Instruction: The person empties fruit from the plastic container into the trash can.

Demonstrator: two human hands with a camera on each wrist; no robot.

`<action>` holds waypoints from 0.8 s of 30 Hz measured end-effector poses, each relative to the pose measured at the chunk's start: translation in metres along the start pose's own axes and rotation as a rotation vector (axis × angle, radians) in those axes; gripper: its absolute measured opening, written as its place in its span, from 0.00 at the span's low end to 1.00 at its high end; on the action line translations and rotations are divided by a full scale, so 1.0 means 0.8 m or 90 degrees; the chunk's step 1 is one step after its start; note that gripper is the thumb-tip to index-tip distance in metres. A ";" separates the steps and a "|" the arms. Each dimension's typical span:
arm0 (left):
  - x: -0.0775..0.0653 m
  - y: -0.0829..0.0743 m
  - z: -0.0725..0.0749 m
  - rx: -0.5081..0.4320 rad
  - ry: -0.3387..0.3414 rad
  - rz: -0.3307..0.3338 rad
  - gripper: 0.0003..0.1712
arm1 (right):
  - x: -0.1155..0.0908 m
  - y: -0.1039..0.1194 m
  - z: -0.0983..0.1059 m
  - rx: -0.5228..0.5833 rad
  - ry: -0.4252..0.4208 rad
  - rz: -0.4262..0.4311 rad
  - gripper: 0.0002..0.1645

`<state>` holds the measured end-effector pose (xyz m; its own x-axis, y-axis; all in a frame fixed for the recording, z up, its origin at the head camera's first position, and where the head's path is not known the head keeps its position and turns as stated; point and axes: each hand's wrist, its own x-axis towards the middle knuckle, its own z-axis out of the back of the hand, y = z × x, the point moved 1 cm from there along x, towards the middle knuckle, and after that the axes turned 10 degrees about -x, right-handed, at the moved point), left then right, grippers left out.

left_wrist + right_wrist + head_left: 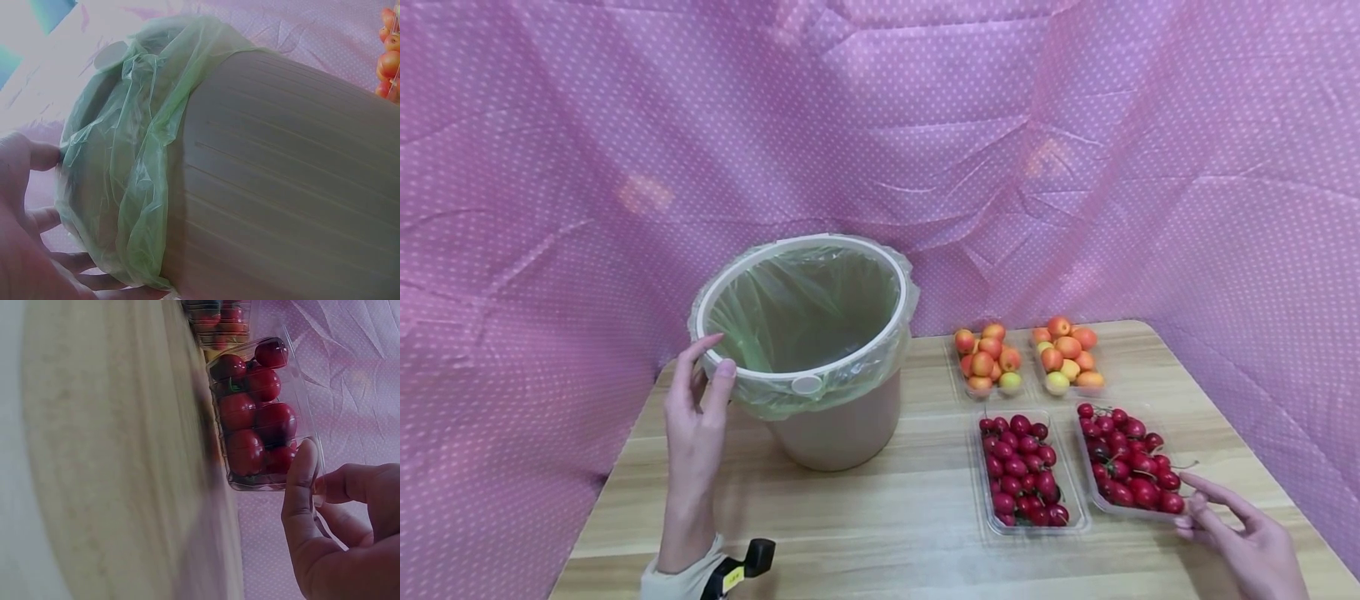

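A beige trash bin, lined with a thin green plastic bag, stands left of centre with a white ring around its mouth. My left hand touches the left side of the rim, thumb and fingers spread over the folded bag in the left wrist view. At the right, my right hand pinches the near right corner of a clear plastic box of red cherries. In the right wrist view, the thumb of the right hand lies against the wall of the cherry box, other fingers behind the rim.
Left of the held box sits another clear box of dark red fruits. Behind them are two boxes of small orange and yellow fruits, one on the left and one on the right. Pink dotted cloth surrounds the wooden table.
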<state>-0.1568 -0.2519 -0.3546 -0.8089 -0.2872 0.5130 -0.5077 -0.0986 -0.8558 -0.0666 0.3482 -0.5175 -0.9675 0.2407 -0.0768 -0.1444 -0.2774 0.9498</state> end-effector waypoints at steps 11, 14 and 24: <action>-0.001 -0.004 -0.006 0.016 -0.007 -0.009 0.21 | -0.008 0.033 0.007 0.097 -0.029 0.085 0.22; -0.001 -0.003 -0.009 0.005 -0.004 -0.016 0.21 | -0.009 0.047 0.005 0.122 -0.042 0.109 0.22; 0.000 -0.006 -0.008 -0.001 -0.025 -0.021 0.21 | 0.010 0.101 -0.006 0.134 0.026 0.185 0.21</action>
<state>-0.1560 -0.2453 -0.3501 -0.7795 -0.3208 0.5381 -0.5346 -0.1073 -0.8383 -0.0873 0.3236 -0.4429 -0.9701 0.1414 0.1973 0.1795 -0.1296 0.9752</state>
